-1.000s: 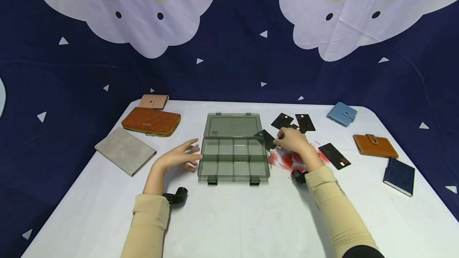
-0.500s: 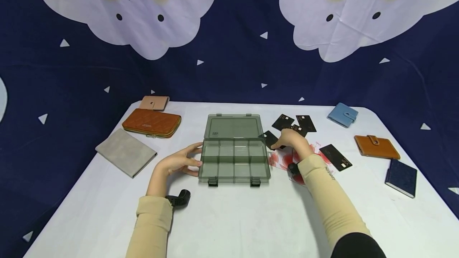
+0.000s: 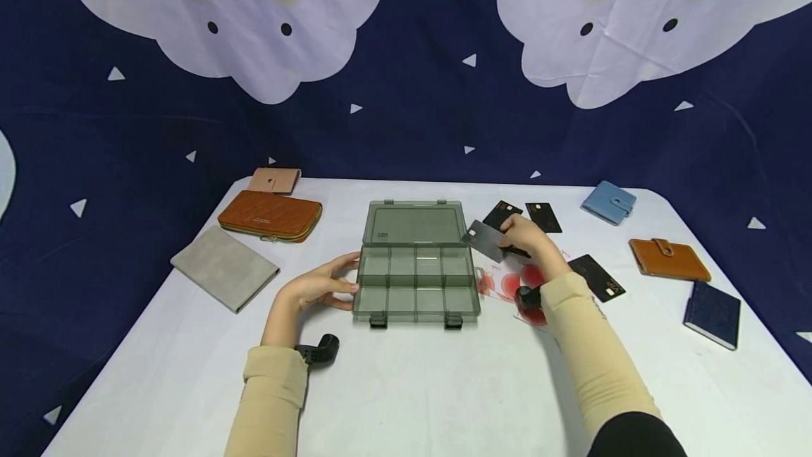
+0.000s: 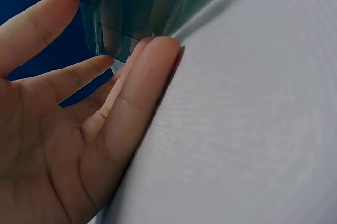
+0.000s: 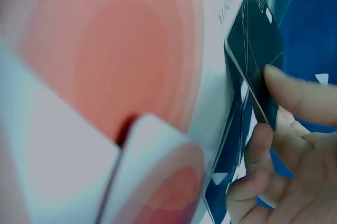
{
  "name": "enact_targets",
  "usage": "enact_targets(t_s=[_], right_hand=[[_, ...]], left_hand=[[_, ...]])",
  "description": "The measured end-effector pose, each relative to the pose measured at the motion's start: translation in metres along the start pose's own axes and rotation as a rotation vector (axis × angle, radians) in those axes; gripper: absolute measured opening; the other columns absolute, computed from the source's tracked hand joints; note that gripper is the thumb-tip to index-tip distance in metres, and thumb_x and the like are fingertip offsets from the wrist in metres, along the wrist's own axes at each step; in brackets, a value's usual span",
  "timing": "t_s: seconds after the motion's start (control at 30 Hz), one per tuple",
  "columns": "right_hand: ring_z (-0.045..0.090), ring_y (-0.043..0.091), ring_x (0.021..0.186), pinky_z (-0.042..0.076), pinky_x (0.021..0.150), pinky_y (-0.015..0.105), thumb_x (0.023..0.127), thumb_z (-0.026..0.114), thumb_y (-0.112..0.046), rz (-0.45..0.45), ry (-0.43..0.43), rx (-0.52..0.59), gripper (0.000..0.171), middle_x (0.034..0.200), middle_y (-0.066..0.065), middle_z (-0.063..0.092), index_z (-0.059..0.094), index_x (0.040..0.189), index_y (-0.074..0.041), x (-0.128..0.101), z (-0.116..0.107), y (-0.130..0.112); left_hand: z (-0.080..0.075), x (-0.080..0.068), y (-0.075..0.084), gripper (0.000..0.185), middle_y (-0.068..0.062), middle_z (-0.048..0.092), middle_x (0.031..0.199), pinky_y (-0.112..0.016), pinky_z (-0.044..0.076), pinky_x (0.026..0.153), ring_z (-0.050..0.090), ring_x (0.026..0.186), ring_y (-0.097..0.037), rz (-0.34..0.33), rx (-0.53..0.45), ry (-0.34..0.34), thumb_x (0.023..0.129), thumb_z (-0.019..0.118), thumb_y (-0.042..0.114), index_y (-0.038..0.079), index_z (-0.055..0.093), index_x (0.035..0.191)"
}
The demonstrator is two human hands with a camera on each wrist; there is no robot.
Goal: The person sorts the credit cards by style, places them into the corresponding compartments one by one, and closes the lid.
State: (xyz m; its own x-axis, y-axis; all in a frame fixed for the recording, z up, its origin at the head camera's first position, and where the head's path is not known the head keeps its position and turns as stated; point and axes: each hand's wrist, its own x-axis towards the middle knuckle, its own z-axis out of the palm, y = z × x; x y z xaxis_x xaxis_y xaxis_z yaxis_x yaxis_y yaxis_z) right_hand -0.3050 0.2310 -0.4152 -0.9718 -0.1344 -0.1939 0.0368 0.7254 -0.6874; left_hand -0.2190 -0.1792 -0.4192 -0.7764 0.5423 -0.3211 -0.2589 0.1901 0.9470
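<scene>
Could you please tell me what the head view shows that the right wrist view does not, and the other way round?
Only the head view shows the left hand resting against the open organiser box, plus the wallets on the table. Only the right wrist view shows the thumb pressed on the card's face up close. Both show the right hand pinching a dark card above the red-patterned sheet.

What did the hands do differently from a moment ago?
The right hand lifted the dark plastic card off the table and tilted it up beside the clear grey compartment box. The left hand slid in to touch the box's left side. The box and the wallets stayed put.
</scene>
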Motion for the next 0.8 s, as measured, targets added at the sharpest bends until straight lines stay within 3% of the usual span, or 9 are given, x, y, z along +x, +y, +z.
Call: enact_targets(t_s=[0.07,0.27,0.37,0.5,0.67,0.8], right_hand=[[0.050,0.028,0.084,0.046,0.074,0.040,0.083,0.062,-0.004,0.021,0.033,0.036,0.033,0.098,0.021,0.051,0.049,0.110,0.011,-0.018,-0.005,-0.021],[0.047,0.040,0.108,0.040,0.091,0.050,0.090,0.052,-0.005,-0.018,0.192,0.013,0.025,0.117,0.029,0.051,0.055,0.112,0.007,-0.028,-0.010,-0.043],[0.050,0.039,0.108,0.037,0.096,0.051,0.090,0.050,-0.007,-0.032,0.288,-0.017,0.024,0.117,0.025,0.056,0.058,0.111,0.003,-0.028,-0.009,-0.052],[0.056,0.036,0.099,0.041,0.088,0.049,0.089,0.050,-0.009,-0.045,0.386,-0.061,0.024,0.111,0.021,0.061,0.061,0.109,-0.002,-0.030,-0.006,-0.067],[0.055,0.030,0.086,0.043,0.070,0.039,0.091,0.049,-0.011,-0.099,0.355,-0.019,0.023,0.103,0.018,0.062,0.062,0.108,-0.004,-0.035,0.003,-0.091],[0.054,0.029,0.086,0.043,0.071,0.037,0.091,0.050,-0.010,-0.181,0.236,-0.003,0.022,0.104,0.018,0.062,0.063,0.107,-0.003,-0.039,0.015,-0.112]], left_hand=[[0.000,0.000,0.000,0.082,-0.022,0.009,0.150,-0.042,0.054,0.078,0.058,0.091,-0.016,-0.001,0.001,0.001,0.086,0.059,0.002,0.005,0.007,0.149],[-0.001,0.000,-0.001,0.081,-0.022,0.010,0.150,-0.043,0.054,0.079,0.059,0.090,-0.016,0.006,0.008,-0.002,0.086,0.059,0.002,0.004,0.008,0.148],[-0.001,0.000,-0.001,0.081,-0.022,0.011,0.150,-0.042,0.054,0.078,0.059,0.089,-0.015,0.008,0.006,0.001,0.086,0.059,0.002,0.004,0.008,0.148],[-0.001,0.001,-0.001,0.081,-0.021,0.012,0.150,-0.042,0.054,0.078,0.058,0.088,-0.014,0.006,0.004,0.002,0.086,0.059,0.003,0.004,0.008,0.148],[-0.001,0.002,-0.003,0.081,-0.021,0.011,0.150,-0.042,0.054,0.079,0.058,0.089,-0.015,-0.003,0.003,0.005,0.086,0.059,0.003,0.005,0.009,0.149],[-0.001,0.001,-0.003,0.081,-0.020,0.011,0.151,-0.042,0.054,0.080,0.058,0.090,-0.016,-0.012,0.004,0.008,0.086,0.060,0.004,0.006,0.009,0.149]])
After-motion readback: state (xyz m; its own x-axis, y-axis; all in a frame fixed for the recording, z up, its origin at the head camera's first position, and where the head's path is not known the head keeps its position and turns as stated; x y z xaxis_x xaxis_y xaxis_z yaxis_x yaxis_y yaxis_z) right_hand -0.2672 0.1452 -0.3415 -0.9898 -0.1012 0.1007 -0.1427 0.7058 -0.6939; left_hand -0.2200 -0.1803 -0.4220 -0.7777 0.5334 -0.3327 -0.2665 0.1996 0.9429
